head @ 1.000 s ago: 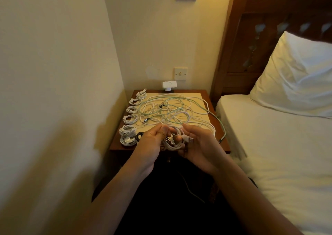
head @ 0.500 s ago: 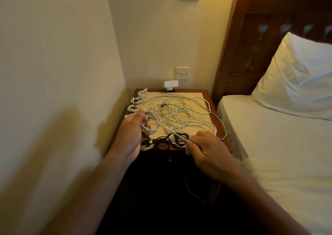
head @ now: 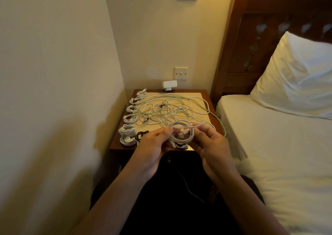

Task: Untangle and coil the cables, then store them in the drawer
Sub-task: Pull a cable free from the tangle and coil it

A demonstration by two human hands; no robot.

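pinching one white cable coil (head: 182, 133) between left hand (head: 154, 144) and right hand (head: 209, 142).

Left hand (head: 154, 146) and right hand (head: 212, 143), raised together, pinch the coiled cable (head: 187, 139).

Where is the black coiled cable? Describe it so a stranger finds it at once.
Find the wooden nightstand between the wall and the bed. White coils line its left edge; the black coiled cable lies near the front, just right of them. Unlike those neighbours, it is dark.
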